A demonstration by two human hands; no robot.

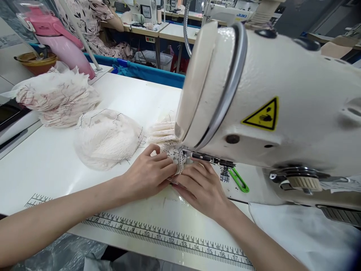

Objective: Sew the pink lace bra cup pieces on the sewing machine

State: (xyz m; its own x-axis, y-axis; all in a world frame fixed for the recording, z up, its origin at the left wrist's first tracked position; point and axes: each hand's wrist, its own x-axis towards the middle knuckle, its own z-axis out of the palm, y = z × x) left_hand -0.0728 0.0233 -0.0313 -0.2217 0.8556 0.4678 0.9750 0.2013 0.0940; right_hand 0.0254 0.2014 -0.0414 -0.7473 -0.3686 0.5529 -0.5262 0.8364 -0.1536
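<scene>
A small cream lace piece [178, 159] lies under the head of a white sewing machine [270, 105], near the needle. My left hand [149, 174] rests on the white table [50, 165] with its fingers pressed together on the lace from the left. Beside it, my right hand [201, 186] lies low with fingers closed on the lace's near edge. The two hands touch at the fingertips. The needle itself is hidden behind the machine head.
A cream lace cup piece [105, 137] lies left of the hands, a pile of lace pieces [56, 96] behind it. Green thread snips [239, 180] lie right of the presser foot. A printed ruler [169, 237] runs along the near edge. A pink bottle [60, 37] and a seated person [93, 22] are at the back.
</scene>
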